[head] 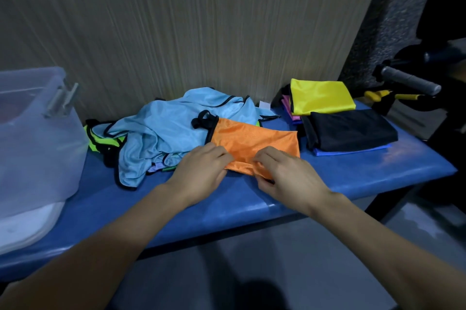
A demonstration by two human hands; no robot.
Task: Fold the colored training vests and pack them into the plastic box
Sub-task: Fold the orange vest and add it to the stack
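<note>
Left hand [201,168], right hand [287,176]: both pinch orange vest's [254,143] near edge on blue surface [353,173], likely mid-fold; unfolded light-blue vest [174,128] beside; folded stack [348,130] right; plastic box [32,138] left

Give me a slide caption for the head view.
Both hands pinch the orange vest mid-fold.

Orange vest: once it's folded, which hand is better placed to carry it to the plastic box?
Left, probably. The plastic box stands at the table's left end, on the left hand's side. Both hands pinch the orange vest's near edge, but the right hand would have to cross over.
</note>
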